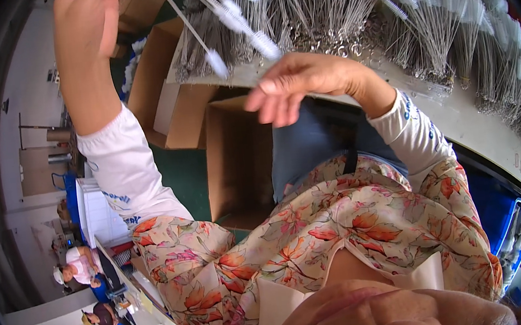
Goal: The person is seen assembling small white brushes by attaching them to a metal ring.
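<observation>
My left hand is raised at the upper left, and its fingers run out of the top of the picture. Several thin wire brushes with white bristle heads hang in the air between my hands. Their upper ends are cut off too, so what holds them is hidden. My right hand hovers just below the brush tips by the table edge, palm down, fingers loosely stretched and nothing visible in them. Beyond it, dense bundles of similar brushes with wire stems and looped ends lie on the pale table.
An open cardboard box stands below my hands, with another carton beside it. More brush bundles fill the right of the table. A blue crate sits at the lower right. Two people are at the far left.
</observation>
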